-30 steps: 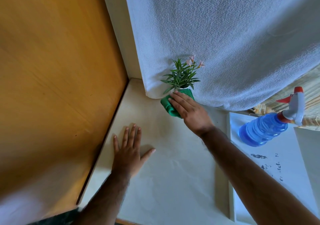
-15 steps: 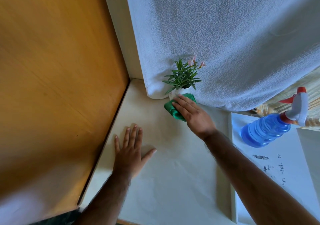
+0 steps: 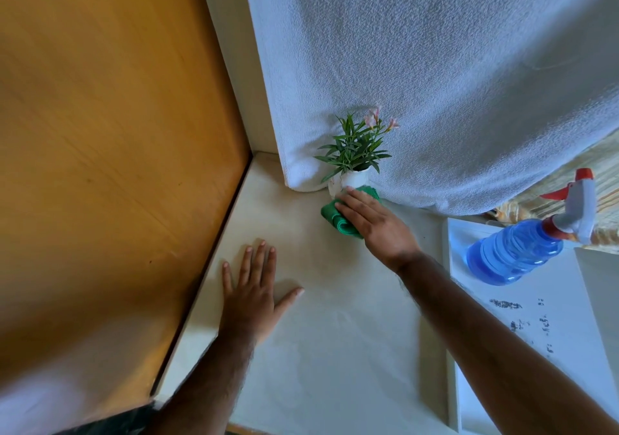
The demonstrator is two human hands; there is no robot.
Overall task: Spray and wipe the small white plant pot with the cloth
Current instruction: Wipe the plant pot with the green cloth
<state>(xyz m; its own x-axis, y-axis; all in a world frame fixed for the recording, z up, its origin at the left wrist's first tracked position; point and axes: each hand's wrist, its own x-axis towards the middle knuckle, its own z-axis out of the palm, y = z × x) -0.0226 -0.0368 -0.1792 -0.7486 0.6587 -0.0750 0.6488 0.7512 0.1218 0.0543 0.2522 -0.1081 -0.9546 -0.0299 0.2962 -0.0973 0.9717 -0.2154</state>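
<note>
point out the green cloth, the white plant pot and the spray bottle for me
green cloth (image 3: 336, 217), head view, on the folded edge showing left of the right hand
white plant pot (image 3: 351, 179), head view, on the pot's upper side wall below the leaves
spray bottle (image 3: 512, 253), head view, on the blue body

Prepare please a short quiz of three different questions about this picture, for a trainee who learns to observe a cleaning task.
1. True or false: the left hand lies flat and open on the pale surface, holding nothing.
2. Multiple choice: what does the right hand press against the small white plant pot? A) a yellow sponge B) the green cloth C) a paper towel
3. Fill in: the blue spray bottle stands to the ____ of the right hand, and no hand touches it.

Key: 1 true; 2 B; 3 right
</note>
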